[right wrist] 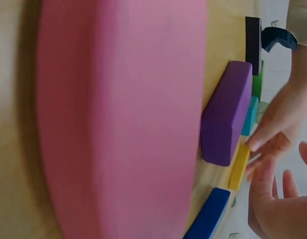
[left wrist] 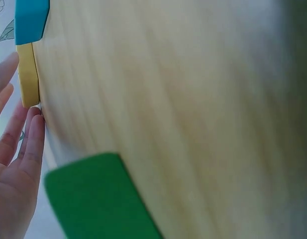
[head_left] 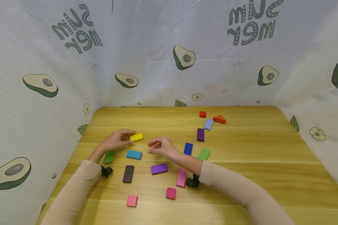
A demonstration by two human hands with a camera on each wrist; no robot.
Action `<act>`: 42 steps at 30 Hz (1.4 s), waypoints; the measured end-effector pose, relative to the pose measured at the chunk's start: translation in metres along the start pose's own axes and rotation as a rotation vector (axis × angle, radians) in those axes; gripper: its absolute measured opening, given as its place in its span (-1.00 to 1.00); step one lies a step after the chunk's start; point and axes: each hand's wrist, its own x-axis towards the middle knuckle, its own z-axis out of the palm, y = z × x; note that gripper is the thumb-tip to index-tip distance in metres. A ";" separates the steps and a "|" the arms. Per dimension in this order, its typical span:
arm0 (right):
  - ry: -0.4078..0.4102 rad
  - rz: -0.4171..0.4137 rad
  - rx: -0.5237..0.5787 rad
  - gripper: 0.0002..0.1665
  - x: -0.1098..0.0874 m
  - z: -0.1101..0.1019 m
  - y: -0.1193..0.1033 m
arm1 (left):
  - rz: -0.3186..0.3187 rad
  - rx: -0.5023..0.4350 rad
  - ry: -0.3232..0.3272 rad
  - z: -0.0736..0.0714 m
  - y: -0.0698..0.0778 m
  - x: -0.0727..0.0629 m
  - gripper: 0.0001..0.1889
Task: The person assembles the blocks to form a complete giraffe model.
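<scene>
My left hand (head_left: 119,139) grips the left end of a yellow block (head_left: 136,137), thumb on the near side and fingers on the far side. In the right wrist view that thumb touches the yellow block (right wrist: 239,167). Just right of it, my right hand (head_left: 164,147) hovers with thumb and fingers apart, holding nothing. A blue block (right wrist: 208,214) lies below this hand, mostly hidden in the head view. Near the left hand are a light-blue block (head_left: 134,154) and a green block (head_left: 109,157), partly covered by the wrist.
Closer to me lie black (head_left: 128,174), purple (head_left: 159,168), long pink (head_left: 181,177), crimson (head_left: 171,193) and small pink (head_left: 132,201) blocks. Rightward are blue (head_left: 188,149), light-green (head_left: 204,154), dark-purple (head_left: 200,134), lavender (head_left: 208,124) and red (head_left: 202,114) blocks, plus an orange-red triangle (head_left: 219,119). A printed cloth (head_left: 157,78) surrounds the table.
</scene>
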 end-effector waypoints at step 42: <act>-0.016 -0.049 -0.138 -0.70 0.028 0.039 0.016 | -0.064 -0.053 -0.004 0.000 -0.002 0.002 -0.59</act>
